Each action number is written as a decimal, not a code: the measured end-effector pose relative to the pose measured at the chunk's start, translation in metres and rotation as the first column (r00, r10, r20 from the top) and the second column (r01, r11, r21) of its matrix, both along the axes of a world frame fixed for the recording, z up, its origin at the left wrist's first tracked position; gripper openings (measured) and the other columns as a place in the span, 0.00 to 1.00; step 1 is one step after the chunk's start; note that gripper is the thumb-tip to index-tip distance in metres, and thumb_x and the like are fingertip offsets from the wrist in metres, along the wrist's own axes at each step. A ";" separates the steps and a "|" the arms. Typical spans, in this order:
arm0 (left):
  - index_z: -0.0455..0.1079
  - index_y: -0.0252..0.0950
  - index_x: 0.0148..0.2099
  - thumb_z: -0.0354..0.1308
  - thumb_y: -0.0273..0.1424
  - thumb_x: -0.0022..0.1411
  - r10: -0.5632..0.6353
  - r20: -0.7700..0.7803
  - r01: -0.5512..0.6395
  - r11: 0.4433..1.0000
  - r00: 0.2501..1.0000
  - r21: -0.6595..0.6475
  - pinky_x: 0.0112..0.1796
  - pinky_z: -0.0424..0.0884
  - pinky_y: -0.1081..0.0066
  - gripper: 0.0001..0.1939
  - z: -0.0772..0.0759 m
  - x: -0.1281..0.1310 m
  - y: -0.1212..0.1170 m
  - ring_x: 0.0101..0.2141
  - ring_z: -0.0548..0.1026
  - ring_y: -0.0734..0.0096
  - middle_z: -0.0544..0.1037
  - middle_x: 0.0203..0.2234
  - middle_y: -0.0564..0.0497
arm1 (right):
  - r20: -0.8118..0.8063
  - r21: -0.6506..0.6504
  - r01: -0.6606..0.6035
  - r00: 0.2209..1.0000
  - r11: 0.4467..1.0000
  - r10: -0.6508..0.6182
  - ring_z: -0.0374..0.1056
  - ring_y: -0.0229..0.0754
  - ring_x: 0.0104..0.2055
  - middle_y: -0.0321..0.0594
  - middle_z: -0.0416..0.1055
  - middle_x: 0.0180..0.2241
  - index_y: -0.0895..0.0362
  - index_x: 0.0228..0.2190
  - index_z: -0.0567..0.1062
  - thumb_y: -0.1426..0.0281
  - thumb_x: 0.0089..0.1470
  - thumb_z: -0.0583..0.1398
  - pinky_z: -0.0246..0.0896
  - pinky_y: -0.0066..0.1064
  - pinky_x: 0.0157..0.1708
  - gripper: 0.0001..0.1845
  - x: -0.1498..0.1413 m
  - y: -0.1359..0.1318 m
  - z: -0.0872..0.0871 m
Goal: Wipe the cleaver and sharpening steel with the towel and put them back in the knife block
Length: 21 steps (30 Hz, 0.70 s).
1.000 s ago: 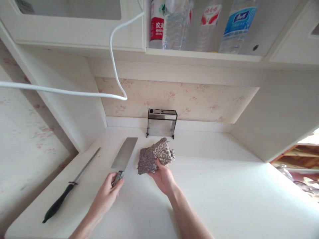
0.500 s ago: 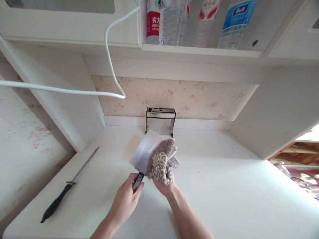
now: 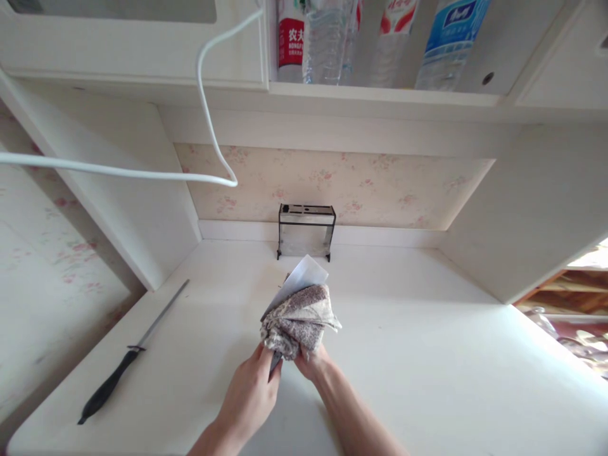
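My left hand (image 3: 255,387) is closed around the dark handle of a cleaver (image 3: 304,274), whose broad blade points up and away from me. In my right hand (image 3: 312,364) is a bunched brown-and-beige patterned cloth (image 3: 304,320), folded against the blade and covering its lower part and right side. Only the upper part of the blade shows above the cloth. The fingers of my right hand are mostly hidden under the cloth. Both hands are held close together over the white tabletop (image 3: 418,354).
On the left of the tabletop lies a sharpening steel (image 3: 135,348) with a black handle. A black-framed knife rack (image 3: 306,215) stands by the back wall. Overhead, a shelf holds plastic bottles (image 3: 289,41). A white cable (image 3: 142,174) hangs across the upper left.
The cloth has moved left and over the blade, covering more of it. The cleaver has turned, its blade appearing narrower. My left hand has shifted slightly right and down.
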<state>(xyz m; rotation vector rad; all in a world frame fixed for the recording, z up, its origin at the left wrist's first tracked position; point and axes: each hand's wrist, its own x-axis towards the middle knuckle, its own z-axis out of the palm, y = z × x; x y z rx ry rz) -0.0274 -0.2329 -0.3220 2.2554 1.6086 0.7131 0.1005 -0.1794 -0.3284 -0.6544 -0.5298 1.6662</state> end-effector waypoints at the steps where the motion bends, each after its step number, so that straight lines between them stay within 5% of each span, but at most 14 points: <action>1: 0.62 0.43 0.49 0.46 0.32 0.65 0.000 0.002 0.000 1.000 1.000 -0.003 0.30 0.69 0.65 0.11 -0.002 0.000 -0.001 0.34 0.79 0.55 0.78 0.39 0.45 | -0.016 0.000 0.002 1.000 1.000 -0.002 0.69 0.51 0.46 0.44 0.76 0.37 0.56 0.35 0.75 0.65 0.38 0.70 0.68 0.42 0.43 0.19 0.000 -0.001 0.003; 8: 0.58 0.43 0.51 0.45 0.31 0.65 -0.076 -0.033 0.076 0.997 0.997 -0.010 0.30 0.69 0.66 0.12 -0.001 -0.005 -0.006 0.34 0.78 0.57 0.76 0.42 0.44 | -0.047 -0.066 0.116 0.992 0.991 -0.119 0.72 0.48 0.38 0.39 0.76 0.32 0.56 0.42 0.74 0.67 0.33 0.72 0.69 0.40 0.41 0.31 0.003 -0.001 0.014; 15: 0.57 0.41 0.52 0.43 0.28 0.66 -0.218 -0.237 0.233 0.972 0.947 0.037 0.30 0.70 0.67 0.13 0.006 -0.035 -0.003 0.32 0.78 0.61 0.74 0.41 0.45 | -0.139 0.052 0.233 0.965 0.971 -0.224 0.71 0.45 0.45 0.37 0.76 0.39 0.51 0.47 0.71 0.67 0.41 0.69 0.66 0.39 0.49 0.29 0.027 0.014 0.020; 21: 0.58 0.43 0.54 0.45 0.29 0.66 -0.300 -0.189 0.307 0.952 0.935 0.009 0.34 0.70 0.71 0.15 0.016 -0.062 -0.007 0.35 0.78 0.64 0.75 0.42 0.47 | -0.236 0.015 0.287 0.932 0.958 -0.276 0.73 0.44 0.43 0.37 0.77 0.39 0.53 0.44 0.74 0.68 0.42 0.68 0.67 0.40 0.50 0.24 0.043 0.025 0.016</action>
